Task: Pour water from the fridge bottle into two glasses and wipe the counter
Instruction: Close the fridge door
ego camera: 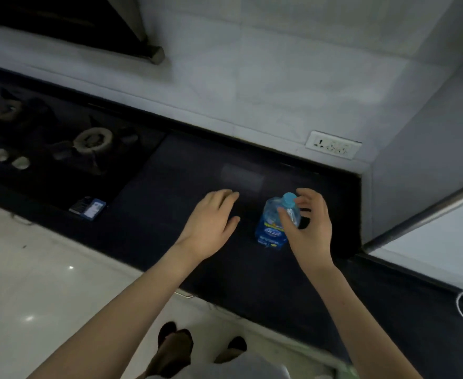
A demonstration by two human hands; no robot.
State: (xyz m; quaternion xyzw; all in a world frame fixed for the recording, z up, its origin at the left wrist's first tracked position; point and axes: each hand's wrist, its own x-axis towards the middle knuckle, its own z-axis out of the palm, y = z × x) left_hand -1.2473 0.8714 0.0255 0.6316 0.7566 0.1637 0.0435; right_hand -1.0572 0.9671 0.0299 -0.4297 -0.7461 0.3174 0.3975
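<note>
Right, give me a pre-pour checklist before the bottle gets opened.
1. Water bottle upright on the dark counter: ok.
2. Blue cap on the bottle: ok, not yet removed.
3. Right hand gripping the bottle: not ok; its fingers are loosely curled around the neck, thumb in front, without a firm hold.
4. Left hand free to steady it: ok, open over the counter and holding nothing.
5. Two glasses ready: not ok, none in view.
6. Wiping cloth at hand: not ok, none in view.
</note>
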